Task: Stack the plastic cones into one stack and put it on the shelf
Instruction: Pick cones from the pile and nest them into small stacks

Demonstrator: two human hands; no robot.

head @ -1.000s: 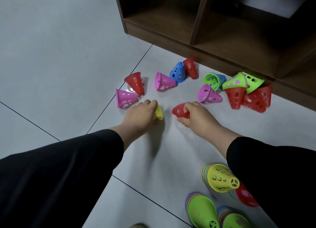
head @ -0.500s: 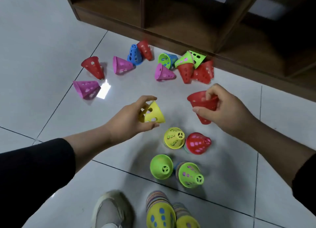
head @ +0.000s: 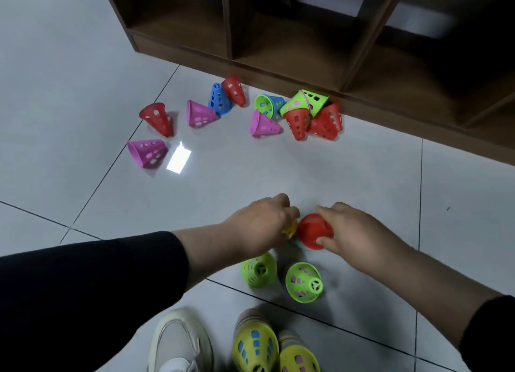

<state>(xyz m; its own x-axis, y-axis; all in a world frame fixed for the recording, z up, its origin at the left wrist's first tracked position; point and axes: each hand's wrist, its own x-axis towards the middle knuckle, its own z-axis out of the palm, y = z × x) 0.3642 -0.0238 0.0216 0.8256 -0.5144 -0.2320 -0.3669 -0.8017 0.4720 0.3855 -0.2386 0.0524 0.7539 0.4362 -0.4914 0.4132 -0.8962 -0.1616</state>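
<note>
My left hand is closed over a yellow cone, mostly hidden under the fingers, low over a spot on the floor. My right hand grips a red cone right beside it, narrow end up. Two green-topped cone stacks stand just below my hands. Two yellow-topped stacks stand at the bottom edge. Loose cones lie scattered further away: red, pink, pink, blue, and a cluster by the shelf.
The dark wooden shelf unit runs across the top, with open compartments at floor level. My shoe is at the bottom, left of the yellow stacks. The floor is pale tile with a bright light patch near the pink cone.
Both hands have come down and together from mid-air, bringing the yellow and red cones onto the spots where a yellow-topped and a red-topped stack stood.
</note>
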